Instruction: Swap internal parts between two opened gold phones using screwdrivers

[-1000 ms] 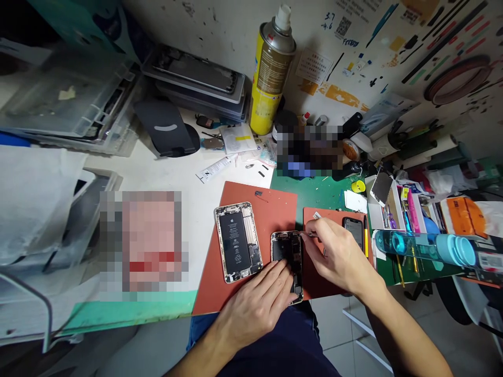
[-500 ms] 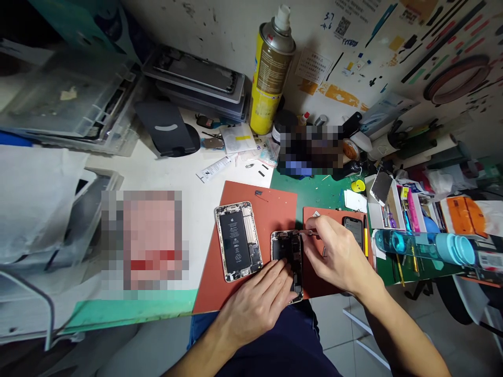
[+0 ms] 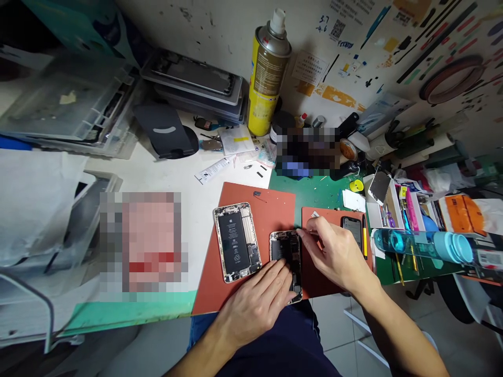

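Observation:
Two opened phones lie on a red-brown mat [image 3: 271, 209]. The larger phone [image 3: 237, 242] lies at left with its black battery showing. My left hand [image 3: 257, 303] presses flat on the lower part of the smaller opened phone [image 3: 286, 250], holding it down. My right hand [image 3: 334, 254] pinches a thin metal tool, probably tweezers [image 3: 310, 231], whose tip touches that phone's top right corner.
A tall yellow spray can [image 3: 265, 73] stands at the back by the wall. Stacked phone frames [image 3: 192, 86] and clear trays lie at back left. A third phone [image 3: 352, 229], a blue bottle [image 3: 424, 245] and cluttered tools sit at right.
My right hand and its tool have shifted slightly left toward the smaller phone's top corner. My left hand has stayed in place.

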The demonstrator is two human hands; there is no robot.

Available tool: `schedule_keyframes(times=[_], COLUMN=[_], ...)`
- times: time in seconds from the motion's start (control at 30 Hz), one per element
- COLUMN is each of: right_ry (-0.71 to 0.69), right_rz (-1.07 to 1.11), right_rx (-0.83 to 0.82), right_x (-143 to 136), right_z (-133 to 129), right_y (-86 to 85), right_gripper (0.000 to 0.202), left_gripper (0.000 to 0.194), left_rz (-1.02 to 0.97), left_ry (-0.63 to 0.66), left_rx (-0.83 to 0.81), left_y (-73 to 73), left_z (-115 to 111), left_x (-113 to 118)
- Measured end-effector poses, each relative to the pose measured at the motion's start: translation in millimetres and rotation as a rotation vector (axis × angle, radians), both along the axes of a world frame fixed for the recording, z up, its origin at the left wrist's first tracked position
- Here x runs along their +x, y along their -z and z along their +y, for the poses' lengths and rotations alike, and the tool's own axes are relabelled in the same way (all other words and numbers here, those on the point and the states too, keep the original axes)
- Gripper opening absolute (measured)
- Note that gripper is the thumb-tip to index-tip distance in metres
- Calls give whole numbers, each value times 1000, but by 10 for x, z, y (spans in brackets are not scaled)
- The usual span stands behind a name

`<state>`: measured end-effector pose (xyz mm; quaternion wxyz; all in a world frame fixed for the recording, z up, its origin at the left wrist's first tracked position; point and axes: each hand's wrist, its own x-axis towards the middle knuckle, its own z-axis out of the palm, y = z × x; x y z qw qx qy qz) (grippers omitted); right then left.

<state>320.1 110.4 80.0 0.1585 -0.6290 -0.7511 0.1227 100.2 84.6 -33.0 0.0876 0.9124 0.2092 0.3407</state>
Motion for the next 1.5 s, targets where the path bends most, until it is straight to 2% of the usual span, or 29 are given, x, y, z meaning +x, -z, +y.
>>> schedule_keyframes(times=[0.33,0.43,0.5,0.57,0.67,0.77,0.87,1.0,1.13,1.23,1.3,1.4,1.5], right_ry=[77,179,304,455,619,675,699,693,701,743,767,786,802], right_rz=[100,218,325,481,800,1036,1154,1251,1244,1222,1229,1247,1275], right_rx=[42,86,89,63,-9,-58,-86,-113,-92,-47,-34,-47,-67], right_x=[25,61,94,128,154,136,99,78,99,113,109,87,72], right_z=[-80,-150,-204,-257,-324,-374,-414,-460,-506,-551,-585,-636,-677], right_y=[55,62,96,159,279,374,427,460,464,463,473,500,514], right_gripper=[8,7,11,18,31,36,39,39,39,40,40,42,42], left_gripper=[31,33,32,30,26,17,16,19,23,24,27,30,32], left_rz=[15,20,-7,-85,-221,-226,-179,-175,-155,-87,83,202,285], left_ry=[9,17,29,15,-106,-220,-237,-177,-116,-123,-190,-229,-261], left_rx=[10,2,-30,-115,-326,-525,-613,-588,-542,-480,-344,-312,-306], left_y=[15,21,-5,-66,-199,-303,-330,-308,-334,-394,-424,-428,-399], left_z=[6,1,3,25,125,289,423,474,576,826,1045,1335,1498], left_x=[-13,-17,-26,-37,-36,18,116,210,170,127,155,301,482])
